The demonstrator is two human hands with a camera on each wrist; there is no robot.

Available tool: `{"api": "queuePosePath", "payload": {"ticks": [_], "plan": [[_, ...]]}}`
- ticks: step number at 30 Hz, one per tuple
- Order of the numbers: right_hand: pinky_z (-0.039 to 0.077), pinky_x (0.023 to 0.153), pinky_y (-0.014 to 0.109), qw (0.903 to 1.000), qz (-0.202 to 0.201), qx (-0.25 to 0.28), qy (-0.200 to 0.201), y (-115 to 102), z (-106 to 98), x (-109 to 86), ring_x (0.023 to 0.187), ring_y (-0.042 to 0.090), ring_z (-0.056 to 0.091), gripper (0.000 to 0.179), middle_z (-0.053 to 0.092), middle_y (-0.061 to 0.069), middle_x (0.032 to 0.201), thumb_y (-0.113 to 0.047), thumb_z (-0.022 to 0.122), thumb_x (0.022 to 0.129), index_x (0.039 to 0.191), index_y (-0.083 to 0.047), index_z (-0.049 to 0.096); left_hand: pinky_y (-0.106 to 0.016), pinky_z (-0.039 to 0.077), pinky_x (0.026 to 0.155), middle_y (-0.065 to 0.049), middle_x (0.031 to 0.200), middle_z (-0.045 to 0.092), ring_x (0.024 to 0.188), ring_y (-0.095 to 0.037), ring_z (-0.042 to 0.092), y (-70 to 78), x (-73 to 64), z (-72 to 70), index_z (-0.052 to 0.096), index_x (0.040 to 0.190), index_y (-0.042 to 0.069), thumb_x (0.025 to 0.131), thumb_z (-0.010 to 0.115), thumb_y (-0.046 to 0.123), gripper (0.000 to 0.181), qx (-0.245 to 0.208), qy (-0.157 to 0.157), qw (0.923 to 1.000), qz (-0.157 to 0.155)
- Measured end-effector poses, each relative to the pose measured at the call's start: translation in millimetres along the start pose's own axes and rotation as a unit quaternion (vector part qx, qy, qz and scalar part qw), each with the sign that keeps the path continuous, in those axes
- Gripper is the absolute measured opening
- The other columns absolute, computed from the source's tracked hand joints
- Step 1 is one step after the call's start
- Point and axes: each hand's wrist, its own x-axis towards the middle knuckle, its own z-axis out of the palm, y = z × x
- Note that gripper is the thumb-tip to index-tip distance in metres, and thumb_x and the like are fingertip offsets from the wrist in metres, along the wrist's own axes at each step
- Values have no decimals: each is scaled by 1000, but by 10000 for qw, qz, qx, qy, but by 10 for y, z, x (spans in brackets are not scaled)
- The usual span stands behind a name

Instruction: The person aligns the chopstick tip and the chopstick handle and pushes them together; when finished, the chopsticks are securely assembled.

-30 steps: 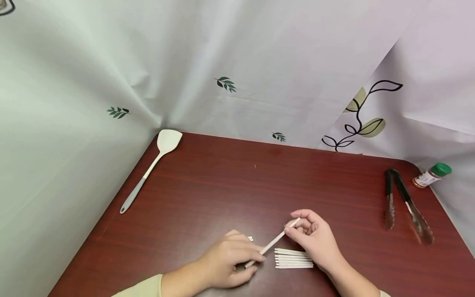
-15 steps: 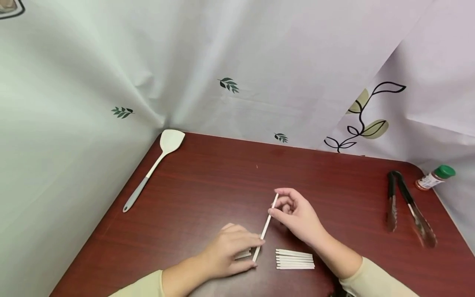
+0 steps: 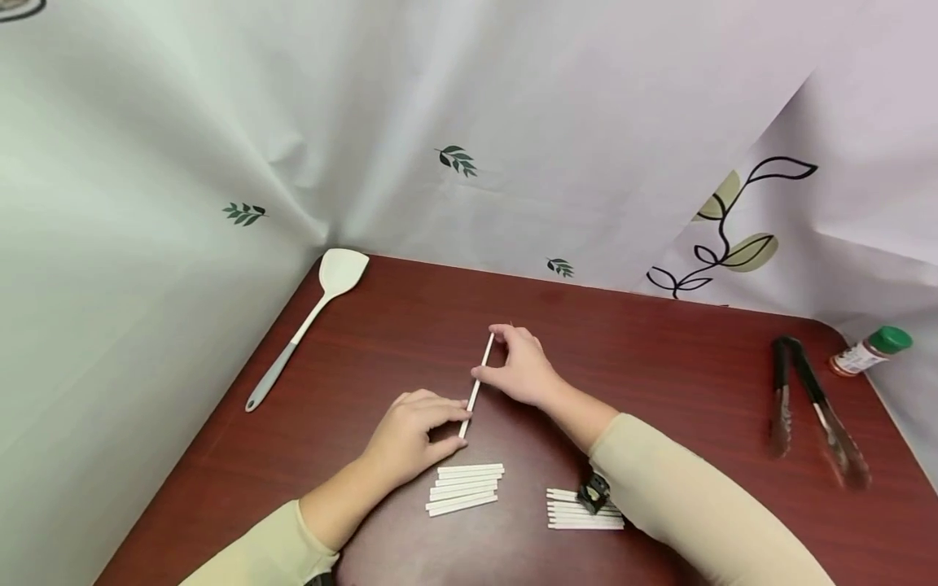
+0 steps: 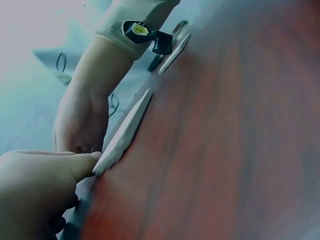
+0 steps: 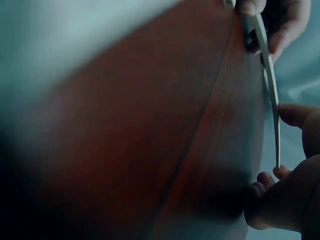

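Observation:
A thin white stick [image 3: 479, 364] slants away from me between both hands near the middle of the table. My left hand [image 3: 406, 437] pinches its near end between thumb and fingers. At the far end, the thumb and fingers of my right hand [image 3: 523, 370] hold it. The right wrist view shows the stick [image 5: 273, 90] running edge-on from one hand to the other. Below my left hand lies a loose row of several shorter-looking white sticks [image 3: 465, 490]. A second bunch of white sticks [image 3: 582, 525] is partly covered by the right wrist's camera.
A white spatula [image 3: 296, 334] with a grey handle lies along the table's left edge. Black-handled metal tongs [image 3: 819, 407] rest at the right, beside a green-capped spice bottle [image 3: 870, 352]. A pale patterned curtain [image 3: 506, 122] hangs behind the reddish-brown table [image 3: 659, 374].
Both hands have moved up and left with the white stick, which has turned steeper. The left row of sticks has come out from under my left hand; the right forearm now overlaps the other bunch.

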Motion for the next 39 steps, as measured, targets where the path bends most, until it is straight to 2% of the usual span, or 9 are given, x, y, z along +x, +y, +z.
{"api": "queuePosePath", "payload": {"ticks": [7, 13, 21, 30, 39], "plan": [[39, 103, 54, 9946, 320, -905, -385, -160, 88, 299, 130, 41, 42, 75, 51, 16, 148, -42, 89, 82, 145, -9, 64, -42, 51, 92, 9, 105, 79, 99, -16, 67, -131, 12, -46, 82, 106, 19, 77, 96, 27, 34, 201, -55, 9993, -315], [35, 107, 56, 9880, 255, -1387, -634, -206, 97, 403, 141, 41, 37, 79, 45, 14, 158, -48, 87, 87, 153, -14, 60, -43, 51, 94, 9, 109, 78, 104, -18, 66, -157, 39, -62, 83, 107, 19, 83, 92, 25, 26, 325, -191, 9986, -359], [19, 122, 62, 9903, 303, -1209, -620, -203, 193, 583, 159, 44, 14, 78, 32, 17, 169, -52, 83, 89, 155, -20, 58, -51, 50, 101, 2, 118, 79, 114, -29, 69, -328, 39, -159, 86, 107, 18, 83, 92, 22, 25, 439, -106, 9980, -453], [15, 123, 63, 9917, 276, -1118, -578, -169, 236, 650, 159, 45, 14, 80, 28, 14, 172, -54, 79, 92, 160, -22, 52, -50, 51, 96, 2, 116, 80, 111, -27, 70, -437, 54, -163, 85, 108, 16, 84, 92, 21, 26, 349, -49, 9984, -446], [14, 122, 64, 9900, 403, -1252, -515, -188, 285, 672, 159, 44, 12, 79, 26, 10, 173, -57, 73, 96, 162, -22, 48, -48, 53, 95, 3, 109, 81, 106, -25, 71, -487, 70, -139, 84, 104, 14, 81, 94, 18, 26, 315, 159, 9985, -423]]}}
